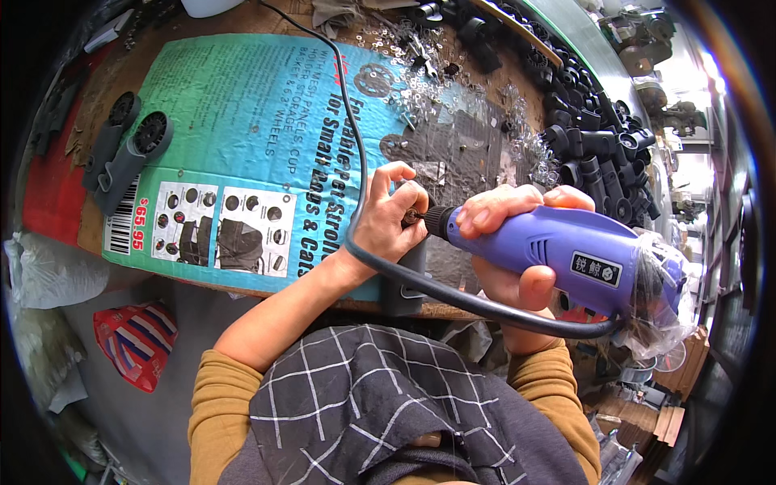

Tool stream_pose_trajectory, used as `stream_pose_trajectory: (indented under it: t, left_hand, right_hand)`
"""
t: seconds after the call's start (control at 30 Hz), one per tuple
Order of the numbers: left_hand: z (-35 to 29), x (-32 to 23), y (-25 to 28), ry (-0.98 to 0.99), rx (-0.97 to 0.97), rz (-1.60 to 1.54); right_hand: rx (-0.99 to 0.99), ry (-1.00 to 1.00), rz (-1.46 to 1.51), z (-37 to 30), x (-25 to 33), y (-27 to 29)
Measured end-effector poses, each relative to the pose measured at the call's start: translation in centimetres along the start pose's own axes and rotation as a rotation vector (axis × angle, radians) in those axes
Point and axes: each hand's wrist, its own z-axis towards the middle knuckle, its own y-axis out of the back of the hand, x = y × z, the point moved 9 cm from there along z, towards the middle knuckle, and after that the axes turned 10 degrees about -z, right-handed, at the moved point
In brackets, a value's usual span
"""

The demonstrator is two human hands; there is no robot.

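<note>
My right hand is wrapped round the body of a purple corded electric screwdriver, which lies nearly level with its black nose to the left. At the nose my left hand has its fingers curled in against a dark grey plastic part at the table's near edge. The tool's tip meets the part beside my left fingertips, and those fingers partly hide the contact. A thick black cord loops from the tool's rear across my left wrist and up over the table. Clear plastic wrap covers the tool's rear end.
A printed cardboard sheet covers much of the table. Two grey wheel assemblies lie on its left part. Loose screws and small washers are scattered at the back, with black plastic parts heaped at the right. A red patterned bag lies below left.
</note>
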Motion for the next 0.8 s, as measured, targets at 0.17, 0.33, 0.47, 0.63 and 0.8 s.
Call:
stream_pose_trajectory:
  t: [0.17, 0.33, 0.47, 0.63, 0.8]
  left_hand:
    - [0.2, 0.4, -0.2, 0.038, -0.005, -0.013]
    - [0.3, 0.5, -0.3, 0.065, 0.016, -0.018]
    - [0.4, 0.6, -0.2, 0.067, 0.019, 0.006]
    - [0.4, 0.8, -0.3, 0.060, 0.020, 0.022]
    - [0.4, 0.8, -0.2, 0.030, -0.002, -0.024]
  right_hand:
    - [-0.014, -0.039, -0.131, 0.5, -0.6, 0.1]
    - [-0.025, 0.039, -0.074, 1.0, -1.2, -0.1]
    - [0.020, 0.063, -0.034, 1.2, -2.0, -0.1]
    - [0.192, 0.134, -0.069, 1.2, -2.7, -0.6]
    - [0.204, 0.047, 0.113, 1.4, -3.2, -0.4]
